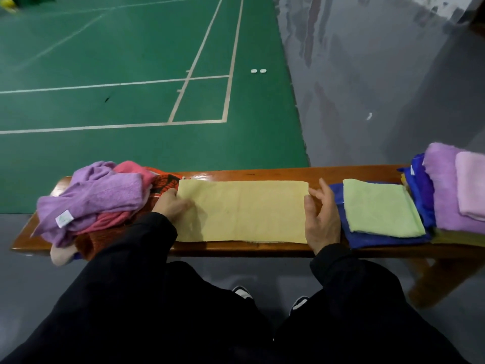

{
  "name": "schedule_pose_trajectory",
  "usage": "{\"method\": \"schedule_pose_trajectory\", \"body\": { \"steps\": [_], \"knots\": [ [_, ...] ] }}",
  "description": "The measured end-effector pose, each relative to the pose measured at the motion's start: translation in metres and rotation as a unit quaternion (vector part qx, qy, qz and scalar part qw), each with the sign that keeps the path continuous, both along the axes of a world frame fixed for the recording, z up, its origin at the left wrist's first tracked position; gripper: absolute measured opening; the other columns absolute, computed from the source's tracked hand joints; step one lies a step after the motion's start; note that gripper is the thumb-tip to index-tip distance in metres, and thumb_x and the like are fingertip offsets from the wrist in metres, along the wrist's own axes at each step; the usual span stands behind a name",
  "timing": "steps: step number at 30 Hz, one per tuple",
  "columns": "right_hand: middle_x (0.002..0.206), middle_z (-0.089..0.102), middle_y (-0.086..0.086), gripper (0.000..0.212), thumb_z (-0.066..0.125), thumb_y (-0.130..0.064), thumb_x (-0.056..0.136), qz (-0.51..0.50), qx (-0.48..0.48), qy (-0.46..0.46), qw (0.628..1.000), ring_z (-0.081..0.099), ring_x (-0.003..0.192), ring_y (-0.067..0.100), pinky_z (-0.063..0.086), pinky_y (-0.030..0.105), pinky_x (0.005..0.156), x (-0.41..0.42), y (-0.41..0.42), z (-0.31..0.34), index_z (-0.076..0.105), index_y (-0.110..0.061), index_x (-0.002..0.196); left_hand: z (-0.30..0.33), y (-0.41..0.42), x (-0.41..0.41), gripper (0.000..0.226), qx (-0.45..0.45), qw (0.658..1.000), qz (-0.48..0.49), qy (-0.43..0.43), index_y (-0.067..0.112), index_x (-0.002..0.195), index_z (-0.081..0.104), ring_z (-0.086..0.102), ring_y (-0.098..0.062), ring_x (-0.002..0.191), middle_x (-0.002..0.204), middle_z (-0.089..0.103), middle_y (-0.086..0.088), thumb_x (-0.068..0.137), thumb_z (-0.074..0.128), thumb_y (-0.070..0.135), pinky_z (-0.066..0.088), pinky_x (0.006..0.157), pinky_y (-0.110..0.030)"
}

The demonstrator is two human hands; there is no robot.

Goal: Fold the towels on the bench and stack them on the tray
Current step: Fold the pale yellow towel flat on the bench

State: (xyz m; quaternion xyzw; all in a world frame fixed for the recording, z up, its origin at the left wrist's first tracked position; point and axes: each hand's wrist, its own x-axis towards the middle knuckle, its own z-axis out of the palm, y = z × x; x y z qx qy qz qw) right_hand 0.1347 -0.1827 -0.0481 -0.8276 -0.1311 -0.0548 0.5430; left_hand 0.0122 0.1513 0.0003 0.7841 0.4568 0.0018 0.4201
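Note:
A pale yellow towel (pixel 242 210) lies flat and folded into a long strip across the middle of the wooden bench (pixel 262 174). My left hand (pixel 172 204) rests on its left end with the fingers lying on the cloth. At its right end my right hand (pixel 321 216) touches the edge with relaxed, spread fingers. To the left sits a heap of unfolded towels, purple (pixel 97 198), pink (pixel 131 169) and orange-red (pixel 168 183). On the right, a folded light green towel (pixel 380 208) lies on a folded blue one (pixel 367 239).
Farther right a stack holds folded purple (pixel 443 190) and pale pink (pixel 472 185) towels over blue cloth (pixel 420 179); the tray under it is hidden. Beyond the bench is a green court floor with two small white caps (pixel 258 71). My dark-clothed legs and shoes (pixel 242 291) are below.

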Motion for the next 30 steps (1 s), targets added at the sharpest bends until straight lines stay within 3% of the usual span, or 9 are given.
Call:
{"method": "schedule_pose_trajectory", "body": {
  "steps": [4, 7, 9, 12, 14, 18, 22, 26, 30],
  "knots": [
    [0.122, 0.052, -0.043, 0.08, 0.035, -0.072, 0.096, 0.008, 0.008, -0.007, 1.0, 0.055, 0.122, 0.011, 0.046, 0.052, 0.106, 0.0, -0.001, 0.0, 0.037, -0.016, 0.154, 0.007, -0.001, -0.002, 0.02, -0.069, 0.997, 0.043, -0.005, 0.0, 0.105, 0.061, 0.066, -0.028, 0.075, 0.092, 0.068, -0.015, 0.091, 0.072, 0.009, 0.058, 0.062, -0.036],
    [0.114, 0.05, -0.047, 0.08, 0.036, -0.071, 0.096, 0.016, 0.004, -0.009, 1.0, 0.056, 0.121, 0.013, 0.045, 0.054, 0.106, 0.002, 0.0, 0.0, 0.039, -0.014, 0.152, -0.006, 0.016, -0.008, 0.065, -0.087, 0.993, 0.06, -0.045, 0.009, 0.119, 0.061, 0.073, -0.032, 0.088, 0.106, 0.072, -0.014, 0.066, 0.092, 0.032, 0.063, 0.078, -0.048],
    [0.113, 0.053, -0.041, 0.077, 0.037, -0.069, 0.097, 0.014, 0.005, -0.007, 1.0, 0.057, 0.118, 0.015, 0.046, 0.055, 0.105, 0.003, 0.0, -0.002, 0.04, -0.014, 0.151, -0.029, 0.033, -0.012, 0.083, -0.077, 0.992, 0.058, -0.081, 0.014, 0.125, 0.062, 0.073, -0.031, 0.094, 0.115, 0.072, -0.011, 0.053, 0.094, 0.041, 0.062, 0.082, -0.048],
    [0.106, 0.063, -0.012, 0.069, 0.04, -0.067, 0.098, 0.008, 0.021, 0.009, 1.0, 0.061, 0.107, 0.018, 0.05, 0.054, 0.099, 0.003, 0.001, -0.005, 0.033, -0.026, 0.153, 0.008, 0.003, -0.016, 0.042, 0.039, 0.987, 0.032, -0.153, 0.011, 0.123, 0.064, 0.067, -0.028, 0.1, 0.111, 0.068, -0.007, 0.085, 0.079, 0.022, 0.056, 0.084, -0.036],
    [0.103, 0.064, -0.004, 0.069, 0.04, -0.066, 0.098, 0.003, 0.035, 0.016, 0.999, 0.061, 0.102, 0.017, 0.051, 0.049, 0.095, 0.003, 0.002, -0.003, 0.033, -0.026, 0.154, 0.029, -0.013, -0.008, 0.03, 0.098, 0.974, -0.009, -0.202, 0.013, 0.119, 0.066, 0.066, -0.025, 0.093, 0.099, 0.068, -0.004, 0.091, 0.074, 0.022, 0.054, 0.08, -0.032],
    [0.1, 0.066, -0.001, 0.079, 0.037, -0.069, 0.094, 0.005, 0.066, 0.021, 0.998, 0.061, 0.096, 0.008, 0.044, 0.018, 0.084, 0.001, 0.0, 0.004, 0.033, -0.019, 0.155, 0.059, -0.056, 0.026, 0.03, 0.115, 0.959, -0.088, -0.243, 0.024, 0.117, 0.064, 0.063, -0.009, 0.079, 0.092, 0.066, 0.003, 0.09, 0.074, 0.031, 0.05, 0.068, -0.02],
    [0.104, 0.064, -0.018, 0.08, 0.038, -0.069, 0.093, -0.012, 0.094, 0.027, 0.995, 0.06, 0.096, 0.002, 0.037, 0.005, 0.08, -0.001, -0.002, 0.007, 0.037, -0.016, 0.153, 0.072, -0.115, 0.067, 0.038, 0.116, 0.958, -0.13, -0.23, 0.028, 0.127, 0.058, 0.064, -0.009, 0.083, 0.095, 0.062, 0.011, 0.091, 0.07, 0.035, 0.055, 0.069, -0.029],
    [0.1, 0.066, -0.003, 0.076, 0.039, -0.066, 0.095, -0.026, 0.114, 0.023, 0.993, 0.062, 0.094, 0.008, 0.041, 0.011, 0.079, -0.001, -0.004, 0.006, 0.037, -0.019, 0.154, 0.058, -0.171, 0.101, 0.041, 0.13, 0.958, -0.162, -0.199, 0.025, 0.129, 0.054, 0.059, -0.001, 0.076, 0.086, 0.058, 0.015, 0.092, 0.069, 0.032, 0.047, 0.06, -0.022],
    [0.107, 0.065, -0.001, 0.074, 0.039, -0.067, 0.095, -0.025, 0.118, 0.028, 0.992, 0.062, 0.1, 0.009, 0.047, 0.02, 0.083, -0.002, -0.004, 0.009, 0.038, -0.022, 0.153, 0.037, -0.214, 0.118, 0.042, 0.12, 0.954, -0.202, -0.184, 0.02, 0.131, 0.055, 0.065, -0.013, 0.076, 0.08, 0.059, 0.013, 0.092, 0.069, 0.03, 0.057, 0.073, -0.034]
  ]
}}
